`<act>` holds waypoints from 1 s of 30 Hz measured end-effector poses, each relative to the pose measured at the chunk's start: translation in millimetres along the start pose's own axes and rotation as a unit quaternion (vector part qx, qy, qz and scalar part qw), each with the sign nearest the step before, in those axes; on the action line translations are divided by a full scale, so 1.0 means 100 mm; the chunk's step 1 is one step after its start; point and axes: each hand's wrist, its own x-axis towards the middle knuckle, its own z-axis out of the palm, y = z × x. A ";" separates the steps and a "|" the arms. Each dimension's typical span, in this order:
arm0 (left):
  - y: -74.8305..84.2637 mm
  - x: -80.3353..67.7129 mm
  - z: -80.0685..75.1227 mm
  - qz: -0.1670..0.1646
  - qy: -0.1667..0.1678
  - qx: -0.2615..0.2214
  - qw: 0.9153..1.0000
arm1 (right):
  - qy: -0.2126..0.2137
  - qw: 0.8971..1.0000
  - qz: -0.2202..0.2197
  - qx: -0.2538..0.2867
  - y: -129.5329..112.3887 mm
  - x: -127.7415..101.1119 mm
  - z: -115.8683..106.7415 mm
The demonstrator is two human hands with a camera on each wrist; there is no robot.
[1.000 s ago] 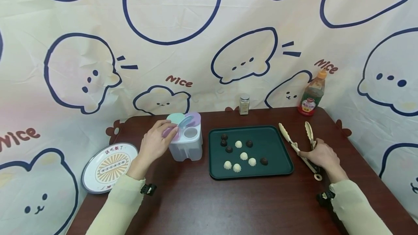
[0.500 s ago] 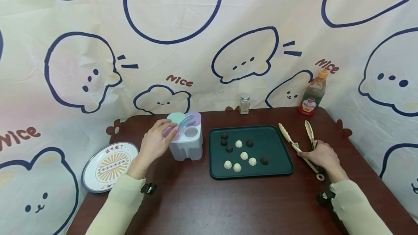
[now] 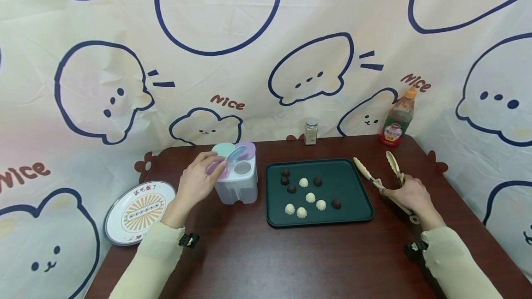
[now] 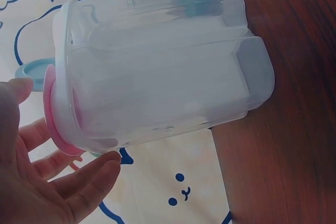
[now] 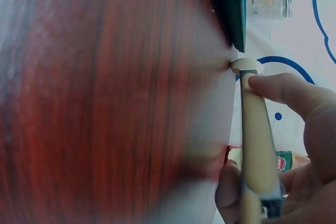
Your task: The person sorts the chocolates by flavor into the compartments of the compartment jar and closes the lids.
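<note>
— So what lay on the brown wooden table [image 3: 257, 262]?

— Largest was a dark green tray [image 3: 353, 183] at the centre, carrying small white and dark brown sweets [image 3: 310, 197]. Left of it stood a clear plastic container [image 3: 238, 187] with pastel flip lids [image 3: 227, 152]; a patterned round plate [image 3: 135, 213] hung over the far left edge.

— And the hands?

— The left hand [image 3: 197, 182] rested against the container's side, fingers relaxed and straight, tips near a pink lid. The right hand [image 3: 409, 195], right of the tray, gripped cream tongs [image 3: 380, 176], thumb and fingers curled round the arms, which stood spread apart, tips pointing toward the back.

— Anything behind?

— A sauce bottle [image 3: 398, 121] and a small spice jar [image 3: 311, 132] stood at the back edge.
</note>
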 end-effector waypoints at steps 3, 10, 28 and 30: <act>0.00 0.00 0.00 0.000 0.000 0.000 1.000 | 0.003 1.000 0.014 0.015 0.00 0.00 0.00; 0.02 0.00 -0.01 -0.002 0.000 0.001 1.000 | 0.024 0.999 0.024 0.009 0.01 0.00 0.00; -0.01 0.00 0.00 0.000 -0.004 0.002 1.000 | 0.060 0.997 -0.041 0.005 -0.13 -0.08 -0.02; -0.01 -0.01 -0.01 0.001 -0.004 0.002 1.000 | 0.064 0.997 -0.053 -0.002 -0.15 -0.08 -0.03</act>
